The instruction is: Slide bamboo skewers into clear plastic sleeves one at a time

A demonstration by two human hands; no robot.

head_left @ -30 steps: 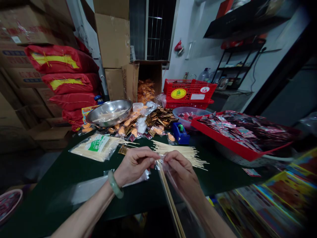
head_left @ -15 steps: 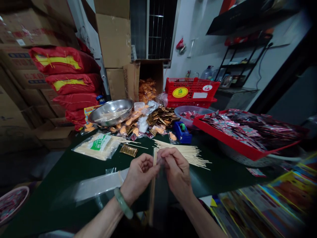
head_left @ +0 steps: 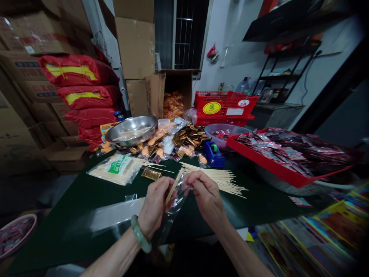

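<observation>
The left grip (head_left: 154,206) grasped thin wooden sticks (head_left: 175,185); the right grip (head_left: 206,194) pinched clear plastic film (head_left: 176,204). The sticks lay between both grips, nearer the left, above the green surface (head_left: 72,215); their long axis slanted forward and rightward. Sleeve engagement could not be determined. The red basket (head_left: 245,107) bore "盛" on a yellow label (head_left: 211,108) and "5A" on a white label (head_left: 243,103). The stick packet's green label (head_left: 118,164) was illegible.

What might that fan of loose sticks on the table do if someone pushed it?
The loose sticks would probably slide apart, since no band shows around them. Each looks thin, so likely light and perhaps easy to snap. They lie straight, which suggests they're fairly stiff.
</observation>
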